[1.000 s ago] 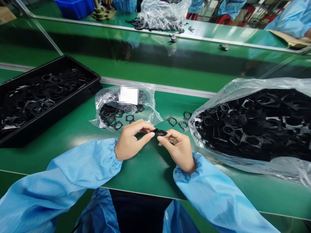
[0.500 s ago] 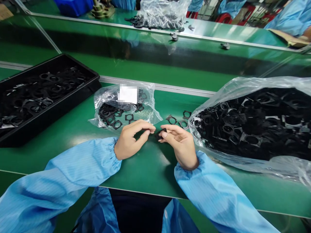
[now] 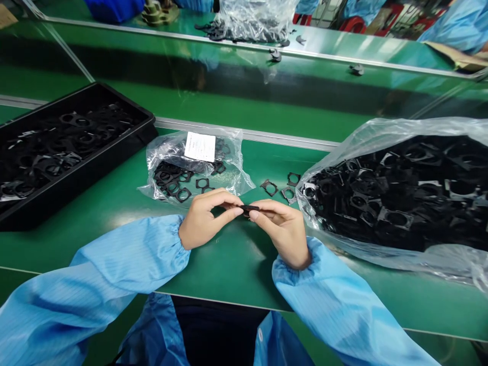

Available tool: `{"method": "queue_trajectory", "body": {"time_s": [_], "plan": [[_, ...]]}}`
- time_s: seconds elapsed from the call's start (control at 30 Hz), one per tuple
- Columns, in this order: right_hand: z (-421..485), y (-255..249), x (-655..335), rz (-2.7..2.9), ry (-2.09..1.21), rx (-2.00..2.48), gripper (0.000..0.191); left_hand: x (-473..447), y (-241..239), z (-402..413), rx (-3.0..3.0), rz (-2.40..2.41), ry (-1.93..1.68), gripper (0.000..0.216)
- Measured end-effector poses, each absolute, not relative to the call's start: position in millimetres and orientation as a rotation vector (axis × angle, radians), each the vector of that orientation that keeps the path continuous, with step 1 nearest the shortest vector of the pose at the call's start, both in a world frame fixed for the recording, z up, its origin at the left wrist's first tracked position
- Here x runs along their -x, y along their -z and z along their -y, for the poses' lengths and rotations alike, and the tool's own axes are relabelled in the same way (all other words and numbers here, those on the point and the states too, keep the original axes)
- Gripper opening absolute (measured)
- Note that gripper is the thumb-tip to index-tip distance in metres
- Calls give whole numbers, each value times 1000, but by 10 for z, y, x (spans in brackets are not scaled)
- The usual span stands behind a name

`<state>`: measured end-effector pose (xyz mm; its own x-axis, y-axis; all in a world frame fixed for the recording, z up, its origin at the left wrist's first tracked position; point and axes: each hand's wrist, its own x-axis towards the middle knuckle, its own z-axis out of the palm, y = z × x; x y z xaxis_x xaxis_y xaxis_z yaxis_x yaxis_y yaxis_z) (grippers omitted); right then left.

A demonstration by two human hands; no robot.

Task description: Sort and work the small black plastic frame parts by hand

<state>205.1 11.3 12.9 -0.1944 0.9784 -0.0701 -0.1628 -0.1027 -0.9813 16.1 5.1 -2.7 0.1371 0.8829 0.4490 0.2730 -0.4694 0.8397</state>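
Observation:
Between my two hands is a small black plastic part (image 3: 249, 208), seen nearly edge-on above the green table. My left hand (image 3: 209, 215) pinches its left end between thumb and fingers. On the other end, the thumb and fingers of my right hand (image 3: 284, 226) are closed. Fingers hide much of its shape. Just beyond my hands lie a few flat black frames with round openings, one of them a loose frame (image 3: 269, 187). A clear plastic bag (image 3: 232, 178) with similar thin frames and a white label (image 3: 200, 146) lies behind my left hand.
At left stands a black bin (image 3: 125, 137) full of black parts. A large open plastic bag (image 3: 354, 140) heaped with black frames fills the right side. Past the raised green ledge are a blue crate (image 3: 114, 9), another bag (image 3: 259, 20) and a person's blue sleeve (image 3: 457, 28).
My left thumb and fingers have closed on the black part, which my right hand alone held before. The part has turned from tilted to nearly level and edge-on.

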Motion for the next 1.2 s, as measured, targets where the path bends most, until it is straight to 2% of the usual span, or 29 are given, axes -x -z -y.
{"method": "queue_trajectory", "body": {"time_s": [0.3,0.43,0.63,0.8,1.2], "plan": [[-139,-121,-2079,1081,-1741,990,27,-142,24,-93,-1424,-946,-1161,24],[-147,-98,-2081,1083,-1723,999,27,-152,25,-106,-1283,-936,-1116,31],[-148,-91,-2065,1122,-1620,1073,30,-182,42,-76,-1356,-1005,-1153,24],[-133,-102,-2038,1179,-1645,1139,38,-174,39,-83,-1414,-1044,-1159,18],[-155,-124,-2025,1259,-1733,1099,41,-173,44,-74,-1490,-1029,-1067,15]]}}
